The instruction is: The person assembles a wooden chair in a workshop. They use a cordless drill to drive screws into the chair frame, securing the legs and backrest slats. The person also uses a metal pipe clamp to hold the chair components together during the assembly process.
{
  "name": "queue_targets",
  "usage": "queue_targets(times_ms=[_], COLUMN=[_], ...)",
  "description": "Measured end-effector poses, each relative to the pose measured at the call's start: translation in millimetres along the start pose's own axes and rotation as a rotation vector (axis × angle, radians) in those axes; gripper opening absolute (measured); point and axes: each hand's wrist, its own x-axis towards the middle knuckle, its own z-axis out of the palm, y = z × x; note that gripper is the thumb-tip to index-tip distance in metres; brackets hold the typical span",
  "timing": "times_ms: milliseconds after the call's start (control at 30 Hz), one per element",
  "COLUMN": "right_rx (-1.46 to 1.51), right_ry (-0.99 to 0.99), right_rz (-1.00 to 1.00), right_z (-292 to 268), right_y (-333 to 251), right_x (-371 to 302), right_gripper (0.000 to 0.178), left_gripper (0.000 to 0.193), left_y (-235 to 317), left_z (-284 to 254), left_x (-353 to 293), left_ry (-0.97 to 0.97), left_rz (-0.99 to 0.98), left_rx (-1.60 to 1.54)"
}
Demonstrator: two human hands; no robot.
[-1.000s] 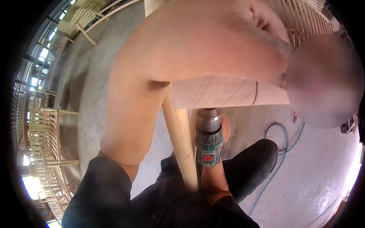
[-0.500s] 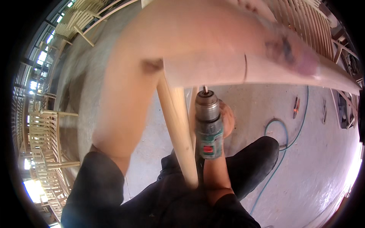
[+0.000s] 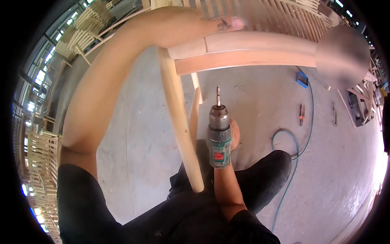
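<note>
My right hand [image 3: 234,136] is wrapped round a green and grey cordless drill [image 3: 219,138]. Its metal bit [image 3: 218,95] points away from me, in the gap below a wooden chair frame, touching nothing that I can see. The frame has a thick rounded rail [image 3: 260,42], a thinner rail [image 3: 248,59] under it, and a round leg [image 3: 178,122] that slants down toward my lap. Across the frame's far left corner reaches my left arm. My left hand [image 3: 231,23] lies over the far side of the thick rail, its fingers blurred and partly hidden.
On the floor to the right lie orange-handled pliers [image 3: 302,114], a blue box [image 3: 302,79] and a looped green hose [image 3: 296,142]. Slatted wooden furniture [image 3: 44,150] stands along the left. A blurred patch covers the thick rail's right end.
The bit, earlier mostly hidden at the rail's lower edge, now shows below the rails. My left arm and the chair frame appear farther off, and the thinner rail has come into view.
</note>
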Motion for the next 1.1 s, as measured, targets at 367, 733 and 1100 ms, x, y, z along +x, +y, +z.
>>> queue_targets(times_ms=[367,733,1100], right_rx=[0.404,0.176,0.069], right_ry=[0.301,0.542,-0.050], right_rz=[0.400,0.224,-0.327], right_z=[-83.4,-237.8,-455.6], right_y=[-36.4,-67.5,62.1], right_x=[18.7,131.3,469.9], right_gripper=[0.031,0.025,0.032], left_gripper=[0.078,0.058,0.026], left_y=[-0.7,0.3,3.3], left_z=[32.9,61.6,59.0], left_x=[-12.1,-11.3,-8.9], left_ry=[0.459,0.531,0.491], left_rz=[0.019,-0.071,-0.240], left_rx=[-0.067,-0.010,-0.199])
